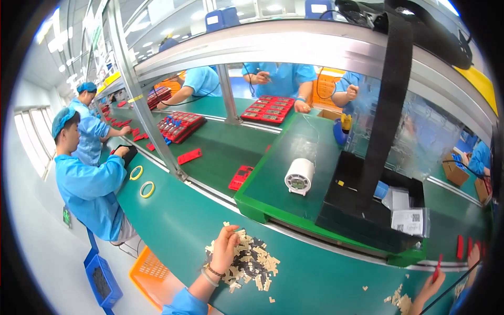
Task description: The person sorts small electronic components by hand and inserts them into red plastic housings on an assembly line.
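My left hand (pixel 223 251), with a brown bracelet and a pale band at its wrist, reaches over a loose pile of small flat clips (pixel 252 262), beige and black. Its fingers are bent together at the pile's far left side. What they pinch, if anything, is too small to make out. My right hand is outside the picture. At the lower right, a co-worker's hand (pixel 431 286) holds a thin red piece (pixel 437 266), with another hand (pixel 473 257) beside it. A smaller heap of beige clips (pixel 401 302) lies by that wrist.
Beyond the rail are a white cylinder (pixel 299 177) on a green-edged platform (pixel 252 205) and a black box (pixel 336 202). Red parts (pixel 241 177) and loaded red trays (pixel 181 126) lie on the belt. Two tape rolls (pixel 147 189) and an orange crate (pixel 149 273) are left.
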Available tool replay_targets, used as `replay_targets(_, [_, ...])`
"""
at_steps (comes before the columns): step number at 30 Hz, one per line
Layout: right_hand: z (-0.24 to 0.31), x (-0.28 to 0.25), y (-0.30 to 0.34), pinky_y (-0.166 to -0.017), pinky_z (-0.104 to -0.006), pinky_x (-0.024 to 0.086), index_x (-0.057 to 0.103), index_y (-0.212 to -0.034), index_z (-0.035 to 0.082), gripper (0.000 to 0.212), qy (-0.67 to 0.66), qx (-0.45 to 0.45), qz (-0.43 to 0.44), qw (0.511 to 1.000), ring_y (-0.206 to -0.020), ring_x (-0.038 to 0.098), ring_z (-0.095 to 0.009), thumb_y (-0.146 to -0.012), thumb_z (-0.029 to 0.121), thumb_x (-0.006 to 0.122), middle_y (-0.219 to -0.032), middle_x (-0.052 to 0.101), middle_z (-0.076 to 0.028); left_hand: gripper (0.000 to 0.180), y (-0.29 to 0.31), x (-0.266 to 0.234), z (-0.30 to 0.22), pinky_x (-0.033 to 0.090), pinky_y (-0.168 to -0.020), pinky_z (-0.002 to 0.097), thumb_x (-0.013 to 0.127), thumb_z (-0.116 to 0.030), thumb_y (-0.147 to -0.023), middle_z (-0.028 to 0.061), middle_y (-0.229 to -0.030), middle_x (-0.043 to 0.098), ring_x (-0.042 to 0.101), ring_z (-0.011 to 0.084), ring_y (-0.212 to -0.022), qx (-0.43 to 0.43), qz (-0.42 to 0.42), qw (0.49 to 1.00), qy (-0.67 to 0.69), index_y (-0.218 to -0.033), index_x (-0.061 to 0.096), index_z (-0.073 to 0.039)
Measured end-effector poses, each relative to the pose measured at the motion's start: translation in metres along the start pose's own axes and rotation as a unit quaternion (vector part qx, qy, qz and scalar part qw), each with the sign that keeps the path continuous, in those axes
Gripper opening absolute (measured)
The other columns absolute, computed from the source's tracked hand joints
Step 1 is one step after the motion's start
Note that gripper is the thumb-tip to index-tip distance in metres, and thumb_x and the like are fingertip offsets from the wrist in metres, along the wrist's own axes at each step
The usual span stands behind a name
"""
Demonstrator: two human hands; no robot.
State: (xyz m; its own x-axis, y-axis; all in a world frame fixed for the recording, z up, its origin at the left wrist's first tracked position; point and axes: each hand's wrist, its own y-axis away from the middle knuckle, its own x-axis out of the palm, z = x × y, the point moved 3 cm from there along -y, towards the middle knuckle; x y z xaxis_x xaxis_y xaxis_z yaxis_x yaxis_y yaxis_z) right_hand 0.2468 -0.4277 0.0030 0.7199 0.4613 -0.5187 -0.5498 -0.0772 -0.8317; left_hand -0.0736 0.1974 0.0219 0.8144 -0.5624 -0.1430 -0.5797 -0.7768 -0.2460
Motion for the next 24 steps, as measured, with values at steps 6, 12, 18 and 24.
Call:
replay_targets(6, [0.166, -0.048, 0.103, -0.046, -0.0374, 0.031, 0.052, -0.064, 0.013, 0.012, -0.189, -0.001, 0.271, 0.944, -0.052, 0.045, -0.022, -0.064, 0.009, 0.064, -0.059, 0.044, -0.005, 0.007, 0.026, 0.057, -0.048, 0.046, -0.059, 0.0202, 0.052, -0.007, -0.096, 0.0029, -0.075, 0.06, 0.056, 0.0072, -0.065, -0.098, 0.251, 0.953, 0.135, -0.099, 0.054, -0.001])
replay_targets(12, [0.344, -0.056, 0.081, -0.059, -0.0289, 0.039, 0.067, -0.091, 0.018, 0.023, -0.278, -0.4, 0.238, 0.84, -0.067, 0.052, -0.013, -0.069, 0.014, 0.068, -0.081, 0.056, 0.004, 0.011, 0.017, 0.043, -0.115, 0.043, -0.055, 0.0217, 0.048, -0.013, -0.098, 0.0032, -0.071, 0.056, 0.053, 0.0078, -0.059, 0.055, 0.191, 0.97, 0.137, -0.098, 0.053, -0.003])
replay_targets(18, [0.361, -0.052, 0.098, -0.064, -0.0342, 0.041, 0.064, -0.103, 0.016, 0.033, -0.276, -0.388, 0.344, 0.809, -0.074, 0.054, -0.02, -0.071, 0.022, 0.07, -0.083, 0.056, -0.001, 0.016, -0.157, -0.086, -0.124, 0.032, -0.049, 0.0221, 0.048, -0.02, -0.1, -0.0012, -0.063, 0.047, 0.043, 0.0084, -0.054, 0.109, -0.051, 0.961, 0.249, -0.103, 0.054, -0.005])
replay_targets(24, [0.37, -0.044, 0.101, -0.063, -0.0373, 0.042, 0.065, -0.106, 0.01, 0.034, -0.308, -0.346, 0.382, 0.8, -0.07, 0.053, -0.022, -0.075, 0.023, 0.071, -0.075, 0.053, -0.003, 0.015, -0.293, -0.142, -0.066, 0.039, -0.049, 0.0216, 0.049, -0.021, -0.097, 0.002, -0.067, 0.057, 0.049, 0.0082, -0.055, 0.048, -0.2, 0.954, 0.219, -0.093, 0.053, -0.007])
